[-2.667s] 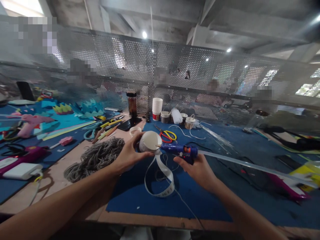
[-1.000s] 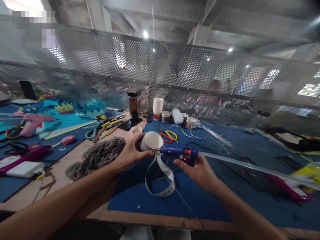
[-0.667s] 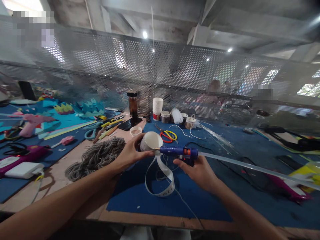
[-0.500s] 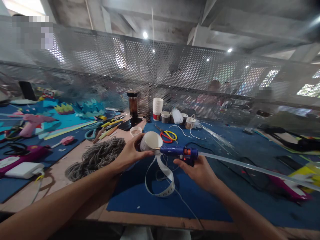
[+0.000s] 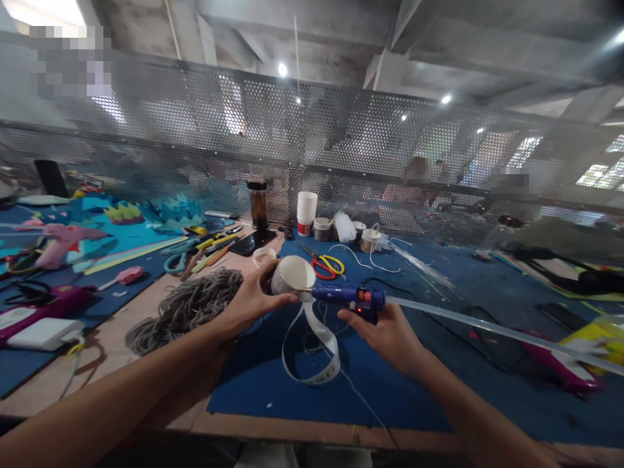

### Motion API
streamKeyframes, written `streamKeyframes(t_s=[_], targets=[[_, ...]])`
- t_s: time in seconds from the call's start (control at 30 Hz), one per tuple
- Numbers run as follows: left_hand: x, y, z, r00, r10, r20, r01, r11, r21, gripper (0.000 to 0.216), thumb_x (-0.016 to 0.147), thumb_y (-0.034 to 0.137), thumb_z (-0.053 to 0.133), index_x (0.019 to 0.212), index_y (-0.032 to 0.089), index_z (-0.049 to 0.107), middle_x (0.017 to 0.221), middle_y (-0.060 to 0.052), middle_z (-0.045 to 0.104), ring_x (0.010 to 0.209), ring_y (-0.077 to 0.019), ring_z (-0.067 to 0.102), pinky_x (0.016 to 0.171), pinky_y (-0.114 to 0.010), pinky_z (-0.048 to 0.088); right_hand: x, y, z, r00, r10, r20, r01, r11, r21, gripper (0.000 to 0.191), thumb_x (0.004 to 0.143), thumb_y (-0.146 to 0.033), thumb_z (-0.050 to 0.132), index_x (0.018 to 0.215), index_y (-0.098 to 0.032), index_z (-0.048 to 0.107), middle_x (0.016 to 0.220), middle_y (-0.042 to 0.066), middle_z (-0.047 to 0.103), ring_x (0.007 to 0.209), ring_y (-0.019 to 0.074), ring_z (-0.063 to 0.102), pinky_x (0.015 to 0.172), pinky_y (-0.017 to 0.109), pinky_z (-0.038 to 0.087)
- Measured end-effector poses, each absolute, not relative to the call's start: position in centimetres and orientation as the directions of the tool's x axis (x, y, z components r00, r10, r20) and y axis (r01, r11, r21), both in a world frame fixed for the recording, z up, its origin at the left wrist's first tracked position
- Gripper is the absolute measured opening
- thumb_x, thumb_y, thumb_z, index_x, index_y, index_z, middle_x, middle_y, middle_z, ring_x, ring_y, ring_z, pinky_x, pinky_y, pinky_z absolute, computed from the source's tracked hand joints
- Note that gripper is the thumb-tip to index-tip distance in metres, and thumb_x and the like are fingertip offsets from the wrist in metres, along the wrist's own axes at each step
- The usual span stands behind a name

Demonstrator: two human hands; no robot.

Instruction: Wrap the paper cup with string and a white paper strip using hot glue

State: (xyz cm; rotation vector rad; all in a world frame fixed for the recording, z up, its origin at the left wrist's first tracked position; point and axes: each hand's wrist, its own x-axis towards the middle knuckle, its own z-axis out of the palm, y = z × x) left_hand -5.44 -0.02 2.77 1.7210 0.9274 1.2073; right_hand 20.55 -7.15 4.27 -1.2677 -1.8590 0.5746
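Note:
A white paper cup (image 5: 294, 273), tilted with its mouth toward me, is gripped between the thumb and fingers of my left hand (image 5: 258, 290). My right hand (image 5: 385, 331) is wrapped round a blue hot glue gun (image 5: 341, 295), its small red light lit. The gun's nozzle points left, at the cup's lower rim near my left thumb; whether it touches I cannot tell. A long clear glue stick (image 5: 463, 323) juts from the back of the gun. Below the cup hangs a looped white ribbon (image 5: 325, 372) with printed letters, over the blue mat (image 5: 258, 390).
Grey yarn (image 5: 190, 309) lies left of the cup. Beyond it are a phone (image 5: 252, 242), scissors (image 5: 327, 266), stacked paper cups (image 5: 307, 211) and a dark jar (image 5: 258, 205). A pink glue gun (image 5: 63, 240) and a power strip (image 5: 53, 302) lie left. Perforated metal panels (image 5: 273, 123) stand behind.
Both hands, the cup and the glue gun hold nearly the same positions. The whole view has shifted very slightly.

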Motion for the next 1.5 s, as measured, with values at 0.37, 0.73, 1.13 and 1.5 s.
streamKeyframes(t_s=[0.37, 0.73, 1.13, 1.5], targets=[[-5.7, 0.4, 2.3, 0.267, 0.885, 0.381, 0.136, -0.426, 0.895, 0.068, 0.065, 0.035, 0.086, 0.125, 0.014, 0.061, 0.12, -0.011, 0.065, 0.112, -0.0282, 0.061, 0.098, -0.04, 0.05, 20.7, -7.0, 4.2, -0.178, 0.908, 0.379, 0.579, 0.409, -0.705, 0.029, 0.088, -0.046, 0.066, 0.097, -0.02, 0.075, 0.076, 0.003, 0.072, 0.073, 0.0204, 0.065, 0.064, 0.031, 0.05], [-5.7, 0.3, 2.7, 0.22, 0.904, 0.366, 0.188, -0.407, 0.894, 0.067, 0.063, 0.041, 0.086, 0.121, 0.015, 0.063, 0.122, -0.012, 0.067, 0.113, -0.0302, 0.062, 0.099, -0.042, 0.051, 20.8, -6.9, 4.3, -0.153, 0.922, 0.357, 0.572, 0.377, -0.729, 0.032, 0.087, -0.05, 0.066, 0.097, -0.02, 0.075, 0.077, 0.005, 0.073, 0.073, 0.0222, 0.066, 0.063, 0.031, 0.051], [-5.7, 0.0, 3.4, 0.199, 0.92, 0.337, 0.191, -0.374, 0.908, 0.072, 0.06, 0.042, 0.087, 0.121, 0.014, 0.061, 0.123, -0.014, 0.068, 0.117, -0.0331, 0.061, 0.104, -0.047, 0.047, 20.8, -7.0, 4.6, -0.148, 0.927, 0.344, 0.593, 0.362, -0.719, 0.034, 0.087, -0.052, 0.065, 0.09, -0.019, 0.074, 0.066, 0.002, 0.068, 0.067, 0.0207, 0.064, 0.06, 0.029, 0.049], [-5.6, 0.0, 3.4, 0.196, 0.918, 0.343, 0.201, -0.38, 0.903, 0.067, 0.062, 0.042, 0.085, 0.118, 0.014, 0.062, 0.119, -0.013, 0.07, 0.113, -0.032, 0.064, 0.1, -0.047, 0.051, 21.0, -6.9, 4.6, -0.164, 0.925, 0.343, 0.605, 0.369, -0.705, 0.034, 0.089, -0.053, 0.063, 0.089, -0.021, 0.074, 0.061, 0.001, 0.065, 0.06, 0.0189, 0.061, 0.053, 0.028, 0.046]])
